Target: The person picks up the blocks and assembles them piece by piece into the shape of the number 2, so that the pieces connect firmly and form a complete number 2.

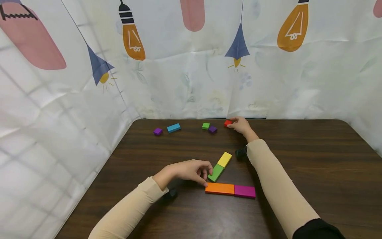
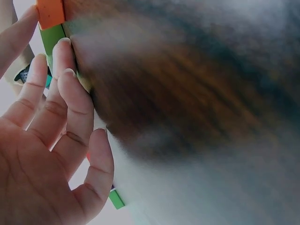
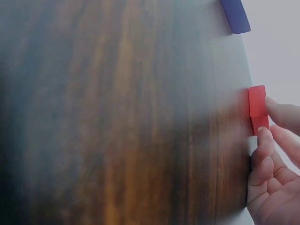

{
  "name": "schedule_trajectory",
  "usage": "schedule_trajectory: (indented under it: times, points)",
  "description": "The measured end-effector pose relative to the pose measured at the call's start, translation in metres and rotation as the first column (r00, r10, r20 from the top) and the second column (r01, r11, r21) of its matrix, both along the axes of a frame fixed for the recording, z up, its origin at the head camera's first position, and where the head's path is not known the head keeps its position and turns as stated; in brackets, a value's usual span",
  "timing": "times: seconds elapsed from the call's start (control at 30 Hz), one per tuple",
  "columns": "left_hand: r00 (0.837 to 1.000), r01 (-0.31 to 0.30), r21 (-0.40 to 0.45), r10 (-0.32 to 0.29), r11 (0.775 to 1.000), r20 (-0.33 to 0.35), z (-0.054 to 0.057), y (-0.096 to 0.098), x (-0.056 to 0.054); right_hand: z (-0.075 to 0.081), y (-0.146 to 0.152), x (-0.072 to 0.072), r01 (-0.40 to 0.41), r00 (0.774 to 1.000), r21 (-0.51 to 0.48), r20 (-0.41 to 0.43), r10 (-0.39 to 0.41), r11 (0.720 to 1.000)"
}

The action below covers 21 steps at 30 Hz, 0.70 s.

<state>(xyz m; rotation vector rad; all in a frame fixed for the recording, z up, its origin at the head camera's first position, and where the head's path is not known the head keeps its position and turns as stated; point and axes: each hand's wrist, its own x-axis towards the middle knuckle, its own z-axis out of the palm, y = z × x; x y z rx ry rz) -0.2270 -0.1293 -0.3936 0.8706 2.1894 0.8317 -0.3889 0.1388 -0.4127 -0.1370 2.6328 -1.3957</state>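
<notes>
My left hand point(image 1: 189, 171) is at the left end of an orange block point(image 1: 220, 189), its thumb tip touching that end. Its fingertips rest at a green block point(image 1: 215, 173), loosely bent with nothing gripped in the left wrist view. A magenta block point(image 1: 244, 192) sits end to end with the orange one. Up and to the right from the green block, a yellow block point(image 1: 224, 159) continues its line at a slant. By the table's far edge, my right hand point(image 1: 241, 127) pinches a small red block point(image 3: 257, 103) between thumb and fingers.
Along the far side lie a purple block point(image 1: 158, 131), a blue block point(image 1: 174, 128), a small green block point(image 1: 206, 126) and a dark purple block point(image 1: 213, 129). A patterned curtain point(image 1: 185, 86) hangs behind the brown table point(image 1: 313, 172) and along its left side.
</notes>
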Motion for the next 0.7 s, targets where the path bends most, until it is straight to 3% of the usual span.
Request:
schedule_trajectory:
  times: [0.3, 0.7]
  points:
    - [1.000, -0.006, 0.010, 0.006, 1.000, 0.011, -0.0019, -0.0012, -0.0007, 0.0012, -0.0052, -0.0024, 0.000, 1.000, 0.104, -0.012, 0.001, 0.995]
    - [1.000, 0.009, 0.013, -0.009, 1.000, 0.003, -0.0003, 0.0004, -0.0004, 0.0013, -0.0013, -0.0021, -0.004, 1.000, 0.115, 0.000, 0.004, 0.993]
